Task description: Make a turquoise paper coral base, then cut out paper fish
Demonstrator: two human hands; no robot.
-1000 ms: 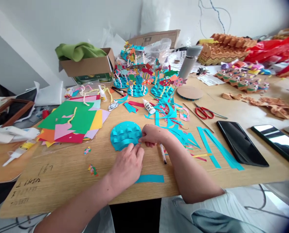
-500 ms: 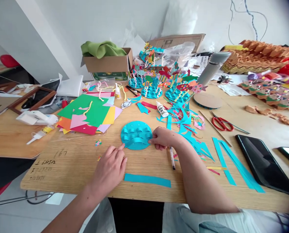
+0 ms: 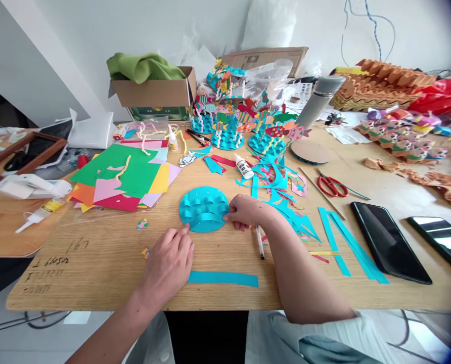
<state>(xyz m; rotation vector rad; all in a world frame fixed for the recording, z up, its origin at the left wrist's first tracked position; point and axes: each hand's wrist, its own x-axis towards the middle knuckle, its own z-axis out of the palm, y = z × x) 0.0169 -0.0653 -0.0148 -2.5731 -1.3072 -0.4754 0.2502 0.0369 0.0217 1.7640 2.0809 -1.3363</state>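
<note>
L hand (image 3: 168, 268) palm down, fingers extended, pointing to 1 o'clock; L forearm (image 3: 107, 328) enters from 7 o'clock. R hand (image 3: 244, 212) palm down, fingers curled, pointing to 9 o'clock; R forearm (image 3: 305, 273) enters from 5 o'clock. Both bare.

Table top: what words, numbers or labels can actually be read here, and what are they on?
"167": handwritten on the wooden table, near its front left corner.
Handwritten lines below it: too blurred to read.
White glue bottle: label too small to read.
Glue tube: yellow label too small to read.
</note>
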